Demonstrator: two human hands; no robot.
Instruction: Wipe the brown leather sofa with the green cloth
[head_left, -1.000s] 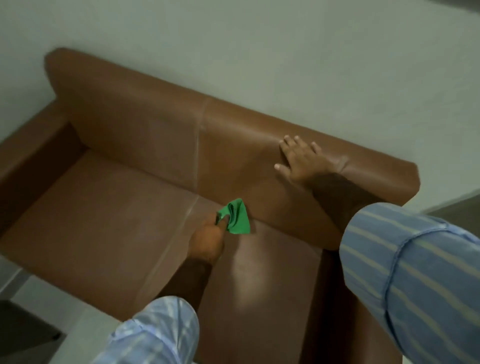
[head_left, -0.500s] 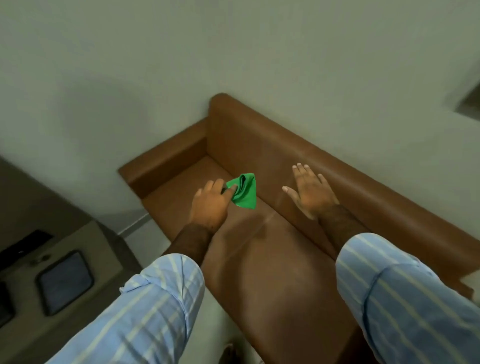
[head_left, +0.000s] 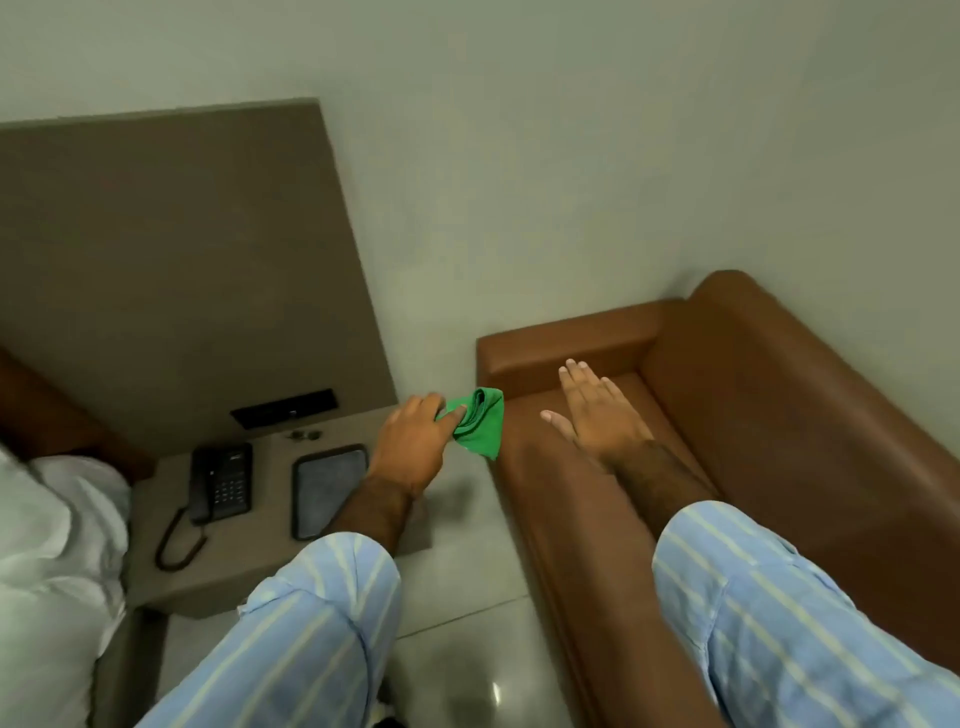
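The brown leather sofa (head_left: 779, 415) fills the right side of the head view, its left armrest (head_left: 566, 340) toward the middle. My left hand (head_left: 415, 447) grips the bunched green cloth (head_left: 480, 426), which hangs at the sofa's left front corner, just outside the armrest. My right hand (head_left: 597, 415) is flat and open, fingers spread, over the left end of the seat cushion. Whether it touches the leather I cannot tell.
A low beige side table (head_left: 244, 561) stands left of the sofa with a black telephone (head_left: 221, 480), a dark tray (head_left: 327, 491) and a brown wall panel (head_left: 182, 270) behind. White bedding (head_left: 52, 545) lies at far left. Glossy floor tiles (head_left: 467, 649) show below.
My view has swung left along the sofa to its left end. My left hand carried the cloth from the seat's middle to the left armrest corner; my right hand left the backrest.
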